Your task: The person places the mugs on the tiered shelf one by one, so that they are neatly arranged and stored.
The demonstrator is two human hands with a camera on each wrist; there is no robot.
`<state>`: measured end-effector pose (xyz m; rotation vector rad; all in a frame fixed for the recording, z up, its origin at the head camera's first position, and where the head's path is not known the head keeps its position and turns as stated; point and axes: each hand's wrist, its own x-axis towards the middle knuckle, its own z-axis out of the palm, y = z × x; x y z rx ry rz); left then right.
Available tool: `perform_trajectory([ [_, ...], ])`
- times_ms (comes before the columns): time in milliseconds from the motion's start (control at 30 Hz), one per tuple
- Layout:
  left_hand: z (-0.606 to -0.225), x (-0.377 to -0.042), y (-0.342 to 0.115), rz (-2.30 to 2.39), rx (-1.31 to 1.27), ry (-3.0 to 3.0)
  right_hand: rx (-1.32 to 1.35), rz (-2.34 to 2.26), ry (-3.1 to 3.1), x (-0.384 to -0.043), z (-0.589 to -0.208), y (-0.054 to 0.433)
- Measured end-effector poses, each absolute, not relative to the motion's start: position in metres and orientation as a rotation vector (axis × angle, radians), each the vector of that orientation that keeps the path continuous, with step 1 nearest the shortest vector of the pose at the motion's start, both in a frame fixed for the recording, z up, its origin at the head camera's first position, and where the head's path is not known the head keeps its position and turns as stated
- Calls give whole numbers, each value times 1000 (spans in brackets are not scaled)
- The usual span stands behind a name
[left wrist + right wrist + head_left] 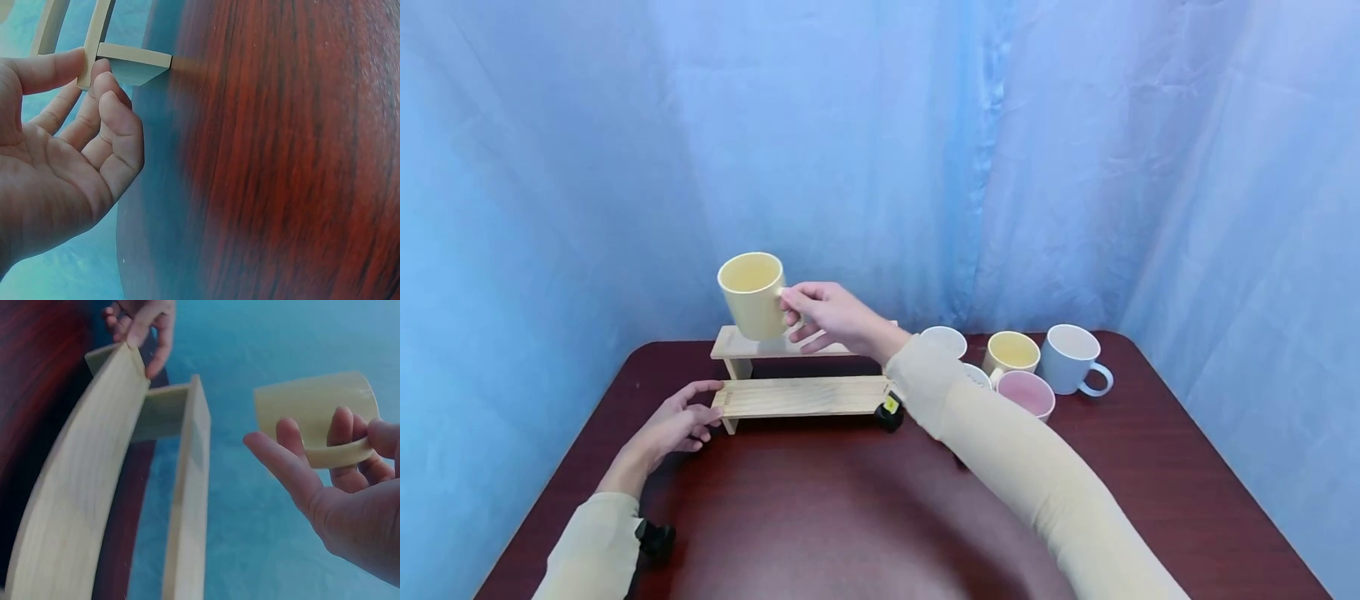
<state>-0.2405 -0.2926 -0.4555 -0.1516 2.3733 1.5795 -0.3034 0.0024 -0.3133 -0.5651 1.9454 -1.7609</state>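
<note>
A yellow mug point(758, 308) is held upright by its handle in my right hand point(838, 321), above the left part of the upper board of a two-tier wooden rack point(801, 398). In the right wrist view the fingers pass through the handle of the mug point(312, 409), and the thumb rests on the handle. My left hand point(673, 423) pinches the left end of the rack's lower board. Seen from the left wrist, the thumb lies on one side of the board point(90, 50) and fingers on the other.
Right of the rack, partly behind my right sleeve, stand several mugs: a pale blue-grey mug point(1070, 358), another yellow mug point(1012, 352), a pink-lined mug point(1027, 393) and a white mug point(945, 340). Blue curtains point(880, 167) hang behind the dark red wooden table point(820, 517).
</note>
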Motion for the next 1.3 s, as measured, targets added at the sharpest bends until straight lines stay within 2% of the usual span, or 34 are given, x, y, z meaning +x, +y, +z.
perform_trajectory([
  [433, -452, -238, -295, 1596, -129, 2356, -406, -1900, 1873, -307, -331, -57],
  [1300, -445, -233, -287, 1592, -132, 2347, -357, -1924, 1853, -304, -356, -68],
])
